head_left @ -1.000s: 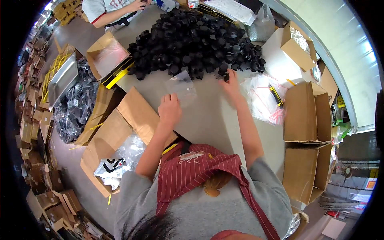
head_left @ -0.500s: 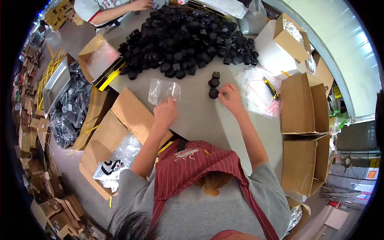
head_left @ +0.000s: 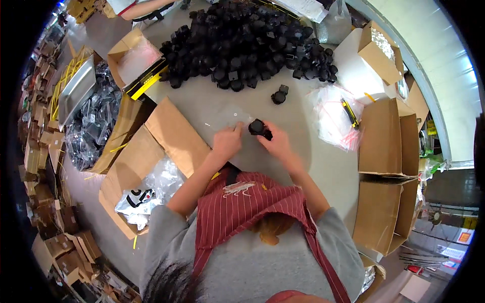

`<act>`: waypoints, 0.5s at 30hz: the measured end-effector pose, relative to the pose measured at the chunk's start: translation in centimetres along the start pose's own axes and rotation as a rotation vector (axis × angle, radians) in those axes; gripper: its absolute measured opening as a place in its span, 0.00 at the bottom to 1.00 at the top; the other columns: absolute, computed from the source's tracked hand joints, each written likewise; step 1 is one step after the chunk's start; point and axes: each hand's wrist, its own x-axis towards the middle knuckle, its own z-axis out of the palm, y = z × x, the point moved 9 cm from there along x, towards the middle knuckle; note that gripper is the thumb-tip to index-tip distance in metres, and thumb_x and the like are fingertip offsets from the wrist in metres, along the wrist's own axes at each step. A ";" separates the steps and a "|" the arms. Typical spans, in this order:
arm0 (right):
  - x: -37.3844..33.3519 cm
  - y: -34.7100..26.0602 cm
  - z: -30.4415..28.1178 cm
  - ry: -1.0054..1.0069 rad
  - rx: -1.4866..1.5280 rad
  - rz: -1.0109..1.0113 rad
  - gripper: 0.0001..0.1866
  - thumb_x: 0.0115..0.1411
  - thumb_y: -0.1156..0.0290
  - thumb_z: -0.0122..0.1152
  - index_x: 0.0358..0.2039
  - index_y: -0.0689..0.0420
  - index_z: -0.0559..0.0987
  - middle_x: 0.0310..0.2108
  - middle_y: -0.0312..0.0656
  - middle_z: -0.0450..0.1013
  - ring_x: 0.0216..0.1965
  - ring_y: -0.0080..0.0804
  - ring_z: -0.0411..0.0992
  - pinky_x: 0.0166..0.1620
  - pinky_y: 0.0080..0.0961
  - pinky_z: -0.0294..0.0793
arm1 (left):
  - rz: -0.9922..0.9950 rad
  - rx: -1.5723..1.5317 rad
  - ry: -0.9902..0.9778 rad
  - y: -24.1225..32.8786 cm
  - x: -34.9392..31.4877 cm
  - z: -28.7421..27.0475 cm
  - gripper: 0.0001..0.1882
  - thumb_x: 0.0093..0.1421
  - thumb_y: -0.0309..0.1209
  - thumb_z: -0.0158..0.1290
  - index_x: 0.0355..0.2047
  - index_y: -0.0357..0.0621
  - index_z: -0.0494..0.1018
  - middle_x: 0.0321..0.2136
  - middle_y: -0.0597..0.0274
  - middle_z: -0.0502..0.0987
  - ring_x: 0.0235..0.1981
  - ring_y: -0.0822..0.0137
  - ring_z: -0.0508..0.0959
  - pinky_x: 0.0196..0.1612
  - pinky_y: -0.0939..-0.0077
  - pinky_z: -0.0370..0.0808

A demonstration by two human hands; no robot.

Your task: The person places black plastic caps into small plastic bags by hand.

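From where I'm standing, the person's right hand (head_left: pixel 276 141) is gripping a small, round black plastic piece (head_left: pixel 256 127) over the grey tabletop (head_left: pixel 283 171). The left hand (head_left: pixel 227 142) is resting close by, the two hands staying separate, its fingertips sitting at the near edge of a thin, clear plastic bag (head_left: pixel 226 117); I can't tell whether they're pinching or merely pressing it.

That film is looking slack, so a weak hold could be letting it slide or fold flat. The piece is being held by its side, so a bump against the left hand could be twisting it loose. Beyond, a second black plastic piece (head_left: pixel 279 96) is sitting alone, where a hasty reach could be knocking it. A yellow-and-black utility knife (head_left: pixel 350 114) is lying on clear, red-edged plastic bags (head_left: pixel 331 126); if its blade is showing, which I can't make out, careless grabbing could be risking a cut.
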 end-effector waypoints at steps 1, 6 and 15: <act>-0.3 -1.2 0.0 0.018 0.071 -0.052 0.27 0.53 0.67 0.67 0.54 0.58 0.74 0.40 0.53 0.77 0.39 0.54 0.76 0.44 0.41 0.76 | -0.003 -0.035 -0.009 0.2 -0.2 0.2 0.21 0.55 0.31 0.52 0.50 0.49 0.74 0.22 0.56 0.79 0.24 0.55 0.80 0.27 0.59 0.77; -1.5 -1.4 1.3 0.035 -0.247 -0.235 0.31 0.51 0.71 0.66 0.58 0.53 0.71 0.44 0.47 0.75 0.44 0.48 0.73 0.46 0.36 0.76 | -0.132 -0.253 -0.077 -0.1 -0.4 0.6 0.20 0.60 0.35 0.51 0.54 0.54 0.75 0.22 0.55 0.79 0.24 0.54 0.80 0.28 0.59 0.75; -3.5 -1.7 1.3 0.022 -0.175 -0.311 0.28 0.50 0.77 0.63 0.55 0.56 0.73 0.45 0.46 0.74 0.44 0.47 0.71 0.48 0.39 0.73 | -0.428 -0.692 -0.295 -2.5 -1.2 2.7 0.23 0.62 0.35 0.51 0.58 0.54 0.72 0.21 0.60 0.79 0.23 0.69 0.79 0.30 0.70 0.75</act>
